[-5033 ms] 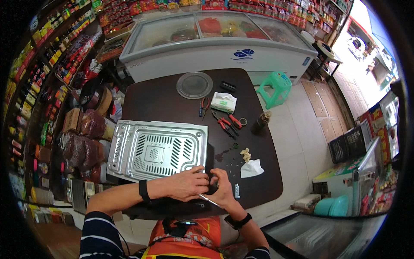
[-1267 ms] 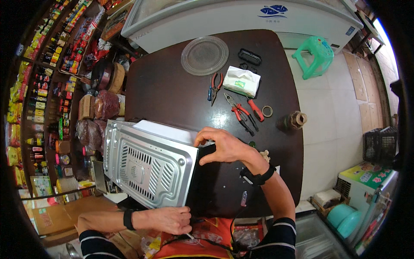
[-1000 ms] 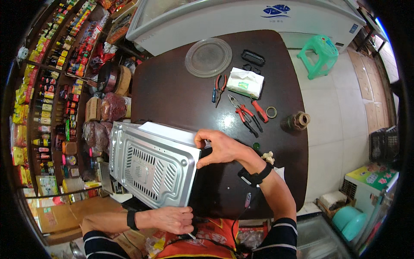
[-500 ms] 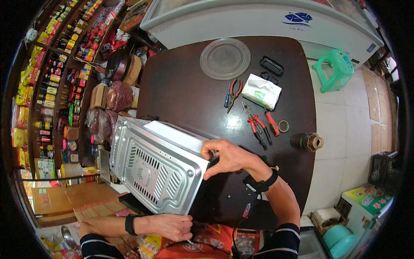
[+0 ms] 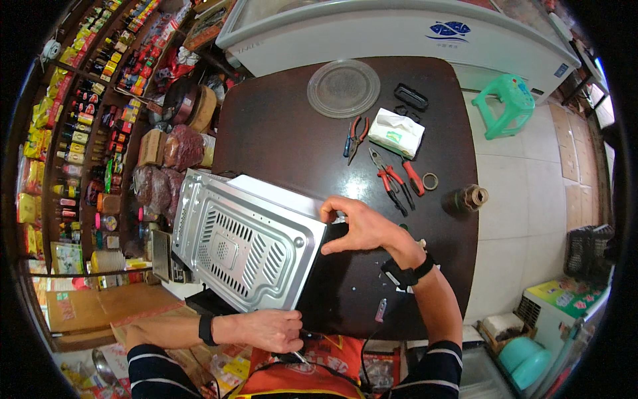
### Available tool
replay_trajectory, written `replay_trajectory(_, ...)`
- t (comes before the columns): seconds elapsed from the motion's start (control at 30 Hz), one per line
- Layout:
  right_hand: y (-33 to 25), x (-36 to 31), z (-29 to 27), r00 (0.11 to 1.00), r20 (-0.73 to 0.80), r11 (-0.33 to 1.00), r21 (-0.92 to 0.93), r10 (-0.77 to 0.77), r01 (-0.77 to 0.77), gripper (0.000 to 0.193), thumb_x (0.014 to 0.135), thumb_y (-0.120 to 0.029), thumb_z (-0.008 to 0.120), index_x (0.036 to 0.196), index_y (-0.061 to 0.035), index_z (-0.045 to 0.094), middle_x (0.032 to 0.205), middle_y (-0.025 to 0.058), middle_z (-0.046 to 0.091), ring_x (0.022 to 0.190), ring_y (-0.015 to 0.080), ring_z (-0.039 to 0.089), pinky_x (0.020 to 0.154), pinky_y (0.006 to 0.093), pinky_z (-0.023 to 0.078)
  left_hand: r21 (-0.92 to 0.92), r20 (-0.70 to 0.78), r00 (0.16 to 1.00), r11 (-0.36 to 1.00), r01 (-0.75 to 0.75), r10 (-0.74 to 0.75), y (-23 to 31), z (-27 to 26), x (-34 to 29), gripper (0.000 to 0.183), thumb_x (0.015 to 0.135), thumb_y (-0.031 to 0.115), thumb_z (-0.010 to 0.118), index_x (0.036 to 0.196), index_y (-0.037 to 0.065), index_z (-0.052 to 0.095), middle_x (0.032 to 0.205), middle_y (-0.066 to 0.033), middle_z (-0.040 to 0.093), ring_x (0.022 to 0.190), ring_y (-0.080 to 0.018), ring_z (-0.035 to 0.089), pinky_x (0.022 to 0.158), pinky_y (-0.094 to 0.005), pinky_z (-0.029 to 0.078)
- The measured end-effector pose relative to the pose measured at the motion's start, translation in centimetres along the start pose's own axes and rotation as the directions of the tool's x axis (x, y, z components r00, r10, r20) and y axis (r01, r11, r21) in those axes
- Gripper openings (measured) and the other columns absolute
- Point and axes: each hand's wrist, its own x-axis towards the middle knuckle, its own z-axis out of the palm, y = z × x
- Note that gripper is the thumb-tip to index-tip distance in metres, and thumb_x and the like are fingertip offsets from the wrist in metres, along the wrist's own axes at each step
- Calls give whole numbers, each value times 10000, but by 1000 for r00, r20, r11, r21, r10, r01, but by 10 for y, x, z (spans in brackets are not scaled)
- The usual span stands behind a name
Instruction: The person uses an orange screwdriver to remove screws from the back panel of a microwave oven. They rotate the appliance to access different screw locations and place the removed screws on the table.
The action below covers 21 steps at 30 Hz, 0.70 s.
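Observation:
A silver metal appliance casing (image 5: 242,249), which looks like a microwave oven's, stands tilted on the near left of the table, its slotted panel facing up toward me. My right hand (image 5: 362,226) grips its right end, fingers at the upper corner and thumb lower on the edge. Close to the casing's bottom edge, my left hand (image 5: 269,330) is closed, knuckles up. A thin metal shaft (image 5: 301,357) shows just below it; whether the fingers hold that shaft is hidden. A white panel (image 5: 279,195) shows behind the casing.
On the dark table (image 5: 279,120) lie a round glass plate (image 5: 343,88), a tissue pack (image 5: 396,133), pliers (image 5: 389,176), a red-handled tool (image 5: 413,178), a tape ring (image 5: 430,181) and a jar (image 5: 473,198). Shelves of goods (image 5: 86,133) line the left; a green stool (image 5: 505,106) stands right.
The casing has shifted slightly, its right end rising in view and its lower edge swinging up. My right hand has moved a little right with it; my left hand stays by the bottom edge.

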Motion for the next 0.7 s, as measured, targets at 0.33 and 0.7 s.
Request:
replay_trajectory(0.33,-38,-47,68,932,-355,947,-270,70,-174,934,736,-282,994,1507,-31,530,1465,205,536,1432,400,522,1230,474,450,15,-108,991,997,-82,83,-3,3,-3,155,780,218,680,758,103,578,664,-29,580,784,-242,610,811,-360,487)
replay_trajectory(0.7,-39,-54,90,908,-380,948,-179,179,-262,1100,735,-273,960,1638,-53,371,1585,255,431,1517,445,436,1282,517,402,34,-108,990,996,-83,86,-3,9,-6,183,823,216,689,781,108,548,683,-21,544,783,-235,589,826,-359,479)
